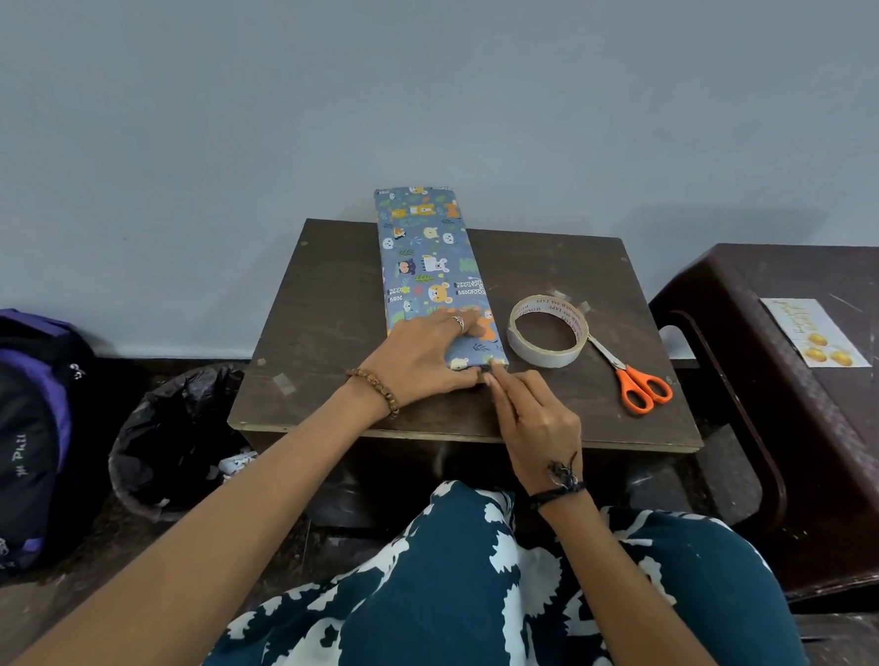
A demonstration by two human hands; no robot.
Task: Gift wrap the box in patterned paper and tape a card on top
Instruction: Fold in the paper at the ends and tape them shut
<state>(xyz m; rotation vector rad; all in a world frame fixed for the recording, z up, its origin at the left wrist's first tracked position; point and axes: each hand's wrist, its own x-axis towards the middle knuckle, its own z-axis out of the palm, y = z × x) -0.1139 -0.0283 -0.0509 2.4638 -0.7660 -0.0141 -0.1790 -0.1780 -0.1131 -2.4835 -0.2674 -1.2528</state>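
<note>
Now your left hand (428, 352) lies flat on the long box in blue animal-print paper (433, 270) near the small brown table's (326, 295) front edge, holding it steady while your right hand (535, 416) pinches its end flap.

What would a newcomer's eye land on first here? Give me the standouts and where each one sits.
First, the long box in blue animal-print paper, lying on the small dark table and running away from the person. The left hand lies across its near end while the right hand's fingers work at the near edge. Next, the orange-handled scissors and tape roll to the box's right, and a card on the brown stool.
</note>
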